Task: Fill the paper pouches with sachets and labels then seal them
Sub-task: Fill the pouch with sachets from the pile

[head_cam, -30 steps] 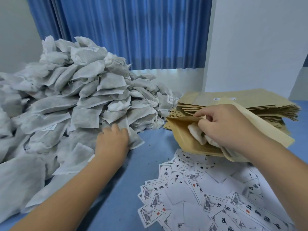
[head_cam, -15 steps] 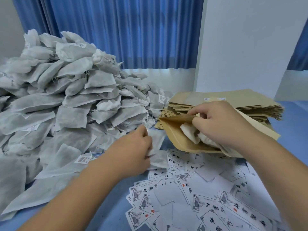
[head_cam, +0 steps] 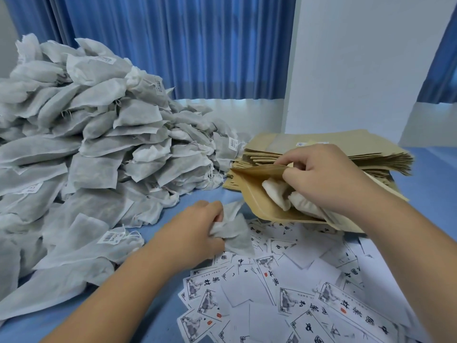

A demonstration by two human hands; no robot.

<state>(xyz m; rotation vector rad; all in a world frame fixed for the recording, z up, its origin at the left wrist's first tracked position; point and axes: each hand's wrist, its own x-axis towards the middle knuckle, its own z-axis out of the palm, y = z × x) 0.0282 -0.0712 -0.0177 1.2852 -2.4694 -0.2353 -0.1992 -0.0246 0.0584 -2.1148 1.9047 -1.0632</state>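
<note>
1. Brown paper pouch (head_cam: 257, 201) sits in front of the stack (head_cam: 346, 147), toward the far edge of the blue table (head_cam: 153, 315). Its long axis runs left to right, and its mouth gapes left toward the heap (head_cam: 99, 144). White packed sachets (head_cam: 277, 194) show inside.
2. Right hand (head_cam: 329, 179) pinches the pouch's upper lip with thumb and fingers curled, holding the mouth wide.
3. Left hand (head_cam: 195, 233), reaching into the heap a second ago, has come away with its fingers closed round one sachet (head_cam: 235, 233). It is now just short of the mouth, above the scattered labels (head_cam: 296, 293).
4. Filling appears under way: this sachet looks bound for the pouch, with label and seal not yet done.
</note>
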